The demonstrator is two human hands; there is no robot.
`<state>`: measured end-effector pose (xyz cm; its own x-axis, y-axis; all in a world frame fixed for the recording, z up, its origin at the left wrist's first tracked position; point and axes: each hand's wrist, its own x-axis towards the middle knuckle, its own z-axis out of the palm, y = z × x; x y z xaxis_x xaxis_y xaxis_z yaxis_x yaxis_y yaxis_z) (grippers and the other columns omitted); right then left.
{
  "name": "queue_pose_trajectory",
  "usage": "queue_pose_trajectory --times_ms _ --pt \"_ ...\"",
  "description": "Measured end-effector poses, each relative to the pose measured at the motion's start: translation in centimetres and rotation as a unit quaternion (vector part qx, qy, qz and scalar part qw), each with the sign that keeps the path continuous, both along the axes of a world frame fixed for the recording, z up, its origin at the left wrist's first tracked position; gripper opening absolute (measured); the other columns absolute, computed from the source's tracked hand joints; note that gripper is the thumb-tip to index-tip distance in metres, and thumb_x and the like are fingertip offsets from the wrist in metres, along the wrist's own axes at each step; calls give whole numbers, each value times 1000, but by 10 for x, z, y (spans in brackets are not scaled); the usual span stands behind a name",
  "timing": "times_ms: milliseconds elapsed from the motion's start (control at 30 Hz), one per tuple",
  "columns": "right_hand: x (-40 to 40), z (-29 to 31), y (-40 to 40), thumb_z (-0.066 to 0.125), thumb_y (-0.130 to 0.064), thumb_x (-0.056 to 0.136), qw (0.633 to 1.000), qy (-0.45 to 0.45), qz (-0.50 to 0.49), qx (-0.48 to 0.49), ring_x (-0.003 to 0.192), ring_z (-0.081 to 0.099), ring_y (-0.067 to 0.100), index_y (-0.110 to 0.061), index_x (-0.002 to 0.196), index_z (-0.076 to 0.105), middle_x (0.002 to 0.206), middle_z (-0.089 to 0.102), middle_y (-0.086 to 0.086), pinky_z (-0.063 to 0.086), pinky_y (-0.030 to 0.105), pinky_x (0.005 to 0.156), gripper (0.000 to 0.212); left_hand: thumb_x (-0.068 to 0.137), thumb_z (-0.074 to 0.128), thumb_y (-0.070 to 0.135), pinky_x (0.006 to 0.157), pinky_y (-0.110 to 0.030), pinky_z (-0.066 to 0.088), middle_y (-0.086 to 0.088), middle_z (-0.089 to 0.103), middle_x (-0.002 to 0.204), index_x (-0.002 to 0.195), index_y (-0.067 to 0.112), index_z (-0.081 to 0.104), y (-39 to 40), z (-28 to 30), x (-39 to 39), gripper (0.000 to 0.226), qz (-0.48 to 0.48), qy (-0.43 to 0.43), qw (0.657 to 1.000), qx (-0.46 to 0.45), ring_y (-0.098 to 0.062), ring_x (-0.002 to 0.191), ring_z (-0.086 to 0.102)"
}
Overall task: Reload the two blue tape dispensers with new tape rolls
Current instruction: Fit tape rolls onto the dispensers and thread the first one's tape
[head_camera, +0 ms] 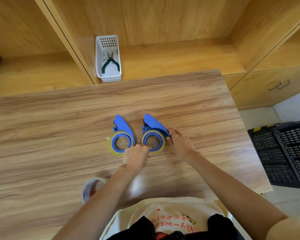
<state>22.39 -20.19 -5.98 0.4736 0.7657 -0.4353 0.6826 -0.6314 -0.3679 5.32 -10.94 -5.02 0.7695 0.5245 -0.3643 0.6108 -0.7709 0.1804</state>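
Note:
Two blue tape dispensers lie side by side in the middle of the wooden table [59, 129]. The left dispenser [122, 126] carries a yellowish clear tape roll [111, 146] around its hub. The right dispenser [152, 124] also has a tape roll [161, 144] on its hub. My left hand [135, 156] rests on the near rim of the right roll, fingertips touching it. My right hand [179, 142] pinches the right dispenser's blue cover at its right edge.
A spare tape roll [90, 187] with red and blue print lies near the table's front, partly under my left forearm. A white basket [108, 58] with green pliers stands on the shelf behind. A black crate [284, 153] sits on the floor at right.

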Motion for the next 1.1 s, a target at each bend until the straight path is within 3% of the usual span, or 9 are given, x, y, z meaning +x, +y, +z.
queue_pose_trajectory --times_ms 367,500,567,633,733,867,967,1100 --pt "-18 -1 5 43 -41 100 999 11 -6 -31 102 65 33 -19 130 42 112 67 6 50 40 77 37 101 50 31 85 -41 53 -7 69 112 128 21 61 3 -8 2 31 15 -12 999 -26 -30 104 65" --pt "-15 2 14 46 -53 95 998 -23 -43 33 119 54 26 -23 135 42 126 57 1 51 45 86 51 100 50 32 84 -43 53 -11 71 106 136 24 53 5 -1 -2 37 27 -43 997 -54 -33 103 65" --pt "-17 4 26 49 -49 95 991 -71 -13 111 119 50 26 -22 140 41 128 54 2 48 42 90 53 100 48 36 78 -42 53 -10 74 99 133 29 55 10 6 -10 35 69 -87 992 -57 -33 98 66" --pt "-23 7 43 53 -42 95 980 -106 41 160 119 51 27 -19 142 44 128 56 3 44 40 94 53 99 48 38 67 -37 50 -4 73 95 117 31 61 18 11 -22 23 132 -147 979 -41 -31 92 68" --pt "-44 10 72 53 -39 95 979 -98 118 135 126 48 29 -16 142 45 131 58 6 38 41 98 53 96 54 36 63 -33 38 1 68 103 106 25 57 36 17 -47 15 253 -188 949 -32 -33 90 66" --pt "-71 11 102 46 -51 97 973 -117 194 43 123 50 31 -10 132 50 119 64 10 41 42 93 55 92 54 50 75 -41 45 -7 62 116 110 18 46 63 7 -81 38 374 -91 920 -71 -37 101 64" --pt "-85 9 113 48 -50 97 972 -136 194 4 103 62 29 -8 139 43 106 68 10 39 38 78 60 92 46 61 95 -45 40 -12 64 122 123 19 44 71 -3 -92 52 370 39 920 -124 -34 115 60" --pt "-99 6 118 50 -44 97 972 -150 177 -34 85 67 26 -7 142 32 98 69 8 38 33 64 60 97 42 49 99 -46 40 -14 66 118 126 22 45 70 -8 -87 40 356 36 922 -147 -34 115 58"
